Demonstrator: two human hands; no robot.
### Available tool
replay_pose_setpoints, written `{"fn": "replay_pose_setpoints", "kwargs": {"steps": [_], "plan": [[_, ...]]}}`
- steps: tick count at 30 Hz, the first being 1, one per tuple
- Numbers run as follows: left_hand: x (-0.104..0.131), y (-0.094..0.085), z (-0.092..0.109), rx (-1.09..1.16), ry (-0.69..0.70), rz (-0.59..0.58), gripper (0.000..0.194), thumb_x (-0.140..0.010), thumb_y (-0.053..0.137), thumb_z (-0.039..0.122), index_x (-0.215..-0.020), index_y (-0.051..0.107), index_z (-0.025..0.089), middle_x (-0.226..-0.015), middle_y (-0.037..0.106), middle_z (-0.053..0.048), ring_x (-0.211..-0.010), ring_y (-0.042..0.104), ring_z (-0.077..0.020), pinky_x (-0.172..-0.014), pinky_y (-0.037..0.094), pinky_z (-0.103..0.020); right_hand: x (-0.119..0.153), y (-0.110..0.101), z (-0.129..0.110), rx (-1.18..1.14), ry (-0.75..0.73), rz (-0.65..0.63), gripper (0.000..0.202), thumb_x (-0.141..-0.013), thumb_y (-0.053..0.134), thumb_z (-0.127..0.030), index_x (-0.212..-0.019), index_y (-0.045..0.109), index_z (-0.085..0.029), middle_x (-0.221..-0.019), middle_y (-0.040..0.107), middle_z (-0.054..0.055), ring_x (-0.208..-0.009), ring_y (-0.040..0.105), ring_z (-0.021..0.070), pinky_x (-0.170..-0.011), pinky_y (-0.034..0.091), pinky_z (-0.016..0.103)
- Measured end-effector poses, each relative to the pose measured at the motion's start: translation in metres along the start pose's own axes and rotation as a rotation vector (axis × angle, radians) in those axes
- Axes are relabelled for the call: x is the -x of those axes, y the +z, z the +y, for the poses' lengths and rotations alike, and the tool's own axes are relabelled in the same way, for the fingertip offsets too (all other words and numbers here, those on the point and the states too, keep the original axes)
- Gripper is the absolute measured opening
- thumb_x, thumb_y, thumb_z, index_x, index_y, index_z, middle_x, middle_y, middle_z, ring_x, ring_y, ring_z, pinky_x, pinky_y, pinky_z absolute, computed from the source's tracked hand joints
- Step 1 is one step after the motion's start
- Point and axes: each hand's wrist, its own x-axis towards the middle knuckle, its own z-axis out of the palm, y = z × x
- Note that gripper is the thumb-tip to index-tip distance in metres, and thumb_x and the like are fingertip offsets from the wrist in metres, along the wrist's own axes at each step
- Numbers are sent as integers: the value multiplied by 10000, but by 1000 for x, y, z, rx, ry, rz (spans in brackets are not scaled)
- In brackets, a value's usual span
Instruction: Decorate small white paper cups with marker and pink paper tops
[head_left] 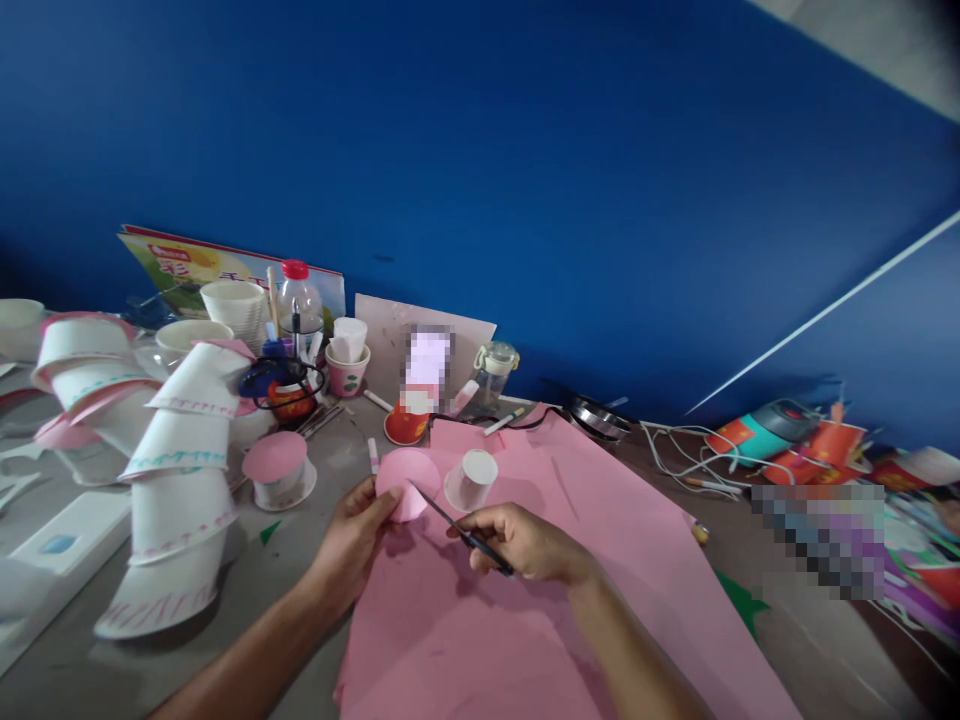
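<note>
A round pink paper disc (405, 478) is pinched at its lower left edge by my left hand (358, 530). My right hand (521, 543) is closed around black-handled scissors (480, 545), whose blades point up and left onto the disc. Just beyond my right hand, an upside-down white paper cup (474, 478) stands on a round white piece. Large pink paper sheets (600, 560) lie beneath both hands. Left of my left hand is a white cup with a pink top (277, 465).
Curved chains of white cups (180, 440) stand at the left. Farther back are stacked cups (234, 305), a red-capped bottle (298, 295), a phone (427, 365) and a lidded jar (495, 375). White cables (675, 455) and red cups (825, 450) lie right.
</note>
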Motion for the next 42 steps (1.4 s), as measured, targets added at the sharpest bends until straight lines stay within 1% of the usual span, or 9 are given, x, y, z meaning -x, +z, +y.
{"fn": "replay_pose_setpoints", "kwargs": {"steps": [16, 23, 27, 30, 32, 34, 38, 40, 42], "plan": [[4, 5, 4, -2, -11, 19, 331, -538, 879, 347, -668, 646, 150, -534, 566, 53, -456, 444, -56, -436, 367, -167, 0, 0, -3, 24, 5, 29, 494, -748, 754, -451, -1130, 721, -141, -683, 666, 11, -631, 550, 130, -611, 402, 238], [1, 2, 4, 6, 59, 36, 333, -583, 868, 363, -759, 696, 139, -635, 634, 19, -537, 503, -71, -491, 410, -165, 17, -27, -1, 28, 9, 12, 442, -759, 738, -363, -1119, 707, -109, -645, 632, 1, -574, 520, 104, -576, 404, 230], [1, 1, 3, 17, 43, -27, 305, -614, 858, 336, -798, 713, 141, -714, 683, -16, -627, 580, -103, -571, 468, -182, 38, -54, -5, 105, -47, 259, 479, -790, 682, -388, -1173, 653, -103, -714, 649, 29, -622, 564, 135, -607, 432, 257], [1, -1, -1, 35, 7, -127, 270, -683, 819, 321, -866, 718, 150, -725, 686, -23, -665, 625, -139, -631, 519, -236, 44, -65, -5, 368, -37, 511, 334, -813, 628, -329, -1099, 675, -163, -794, 681, 33, -698, 604, 165, -639, 431, 258], [2, -3, -3, 25, -27, -167, 284, -720, 790, 333, -922, 715, 147, -729, 694, -34, -629, 634, -155, -619, 539, -278, 41, -66, -4, 601, 53, 630, 231, -834, 570, -267, -1022, 687, -200, -814, 699, 28, -720, 620, 174, -632, 406, 250], [2, -4, -5, 9, -39, -174, 322, -733, 775, 343, -974, 710, 139, -767, 715, -54, -608, 644, -167, -614, 555, -310, 35, -63, -4, 795, 174, 681, 199, -842, 543, -228, -982, 684, -216, -850, 722, 42, -755, 642, 188, -631, 380, 249], [0, -4, -6, -9, -34, -185, 314, -737, 773, 344, -968, 711, 141, -778, 729, -65, -624, 664, -186, -641, 566, -336, 28, -58, -4, 976, 307, 645, 158, -867, 548, -259, -886, 700, -219, -835, 742, 86, -801, 669, 232, -615, 354, 271], [0, -5, -7, -29, -34, -194, 302, -733, 777, 352, -941, 716, 141, -724, 709, -53, -597, 649, -180, -609, 554, -322, 30, -58, -5, 997, 302, 667, 202, -890, 523, -252, -844, 715, -211, -849, 742, 105, -828, 667, 247, -642, 376, 287], [0, -5, -9, -60, -34, -186, 301, -719, 790, 364, -909, 715, 142, -672, 678, -35, -574, 626, -171, -562, 531, -297, 34, -54, -9, 906, 182, 721, 242, -919, 498, -267, -931, 730, -198, -938, 739, 117, -870, 660, 243, -702, 414, 298]]}}
